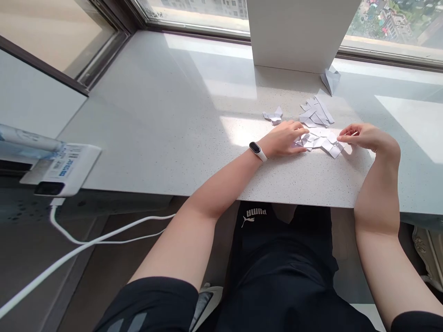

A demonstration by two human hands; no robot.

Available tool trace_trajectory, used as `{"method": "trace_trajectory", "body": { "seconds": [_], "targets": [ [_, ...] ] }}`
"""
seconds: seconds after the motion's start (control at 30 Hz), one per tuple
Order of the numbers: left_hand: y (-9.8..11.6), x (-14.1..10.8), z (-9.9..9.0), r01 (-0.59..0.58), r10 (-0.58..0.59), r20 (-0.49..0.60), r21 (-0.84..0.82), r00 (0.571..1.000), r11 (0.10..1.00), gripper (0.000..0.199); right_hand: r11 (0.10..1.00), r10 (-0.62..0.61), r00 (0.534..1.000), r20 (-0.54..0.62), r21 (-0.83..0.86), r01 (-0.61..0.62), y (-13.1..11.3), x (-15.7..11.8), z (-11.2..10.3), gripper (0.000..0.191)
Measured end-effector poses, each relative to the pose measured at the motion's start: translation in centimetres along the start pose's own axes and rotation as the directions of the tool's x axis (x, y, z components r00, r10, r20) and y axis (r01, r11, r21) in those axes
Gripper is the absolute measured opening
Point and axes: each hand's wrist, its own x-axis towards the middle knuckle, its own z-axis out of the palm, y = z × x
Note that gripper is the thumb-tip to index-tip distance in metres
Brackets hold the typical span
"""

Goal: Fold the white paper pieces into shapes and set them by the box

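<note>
White folded paper pieces lie linked or overlapped in a flat, jagged shape on the pale speckled counter. My left hand rests at the left end of this shape, with its fingers apart. At the right end, my right hand pinches the edge of a folded paper piece between thumb and fingers. Just beyond lies another group of interlocked folded papers. A small separate folded paper sits to the left of it. Farther back stands a larger folded paper, close to the pillar.
A white pillar rises at the back between windows. On the far left, a white power bank sits at the counter edge with a white cable hanging from it. The counter's front edge runs close to my lap.
</note>
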Motion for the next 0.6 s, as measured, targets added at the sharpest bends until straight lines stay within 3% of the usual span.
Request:
{"method": "trace_trajectory", "body": {
  "seconds": [0.1,0.33,0.47,0.6],
  "targets": [
    [-0.1,0.0,-0.1,0.005,-0.005,-0.005,0.001,1.0,1.0,0.063,1.0,0.017,0.993,0.116,0.01,-0.019,-0.8,-0.2,-0.1,0.069],
    [0.8,0.8,0.7,0.11,-0.11,-0.062,-0.006,0.992,0.994,0.059,0.997,0.031,1.0,0.001,0.074,-0.031,-3.3,0.1,1.9,0.046],
    [2.2,1.1,1.6,0.246,-0.242,-0.148,0.004,0.959,0.969,0.05,0.995,0.043,0.999,0.007,0.087,-0.044,-3.8,0.0,2.2,0.035],
    [2.9,1.1,1.9,0.295,-0.295,-0.174,-0.028,0.94,0.955,0.032,0.994,0.067,0.998,0.006,0.087,-0.067,-4.2,-0.3,2.0,0.025]
  ]
}}
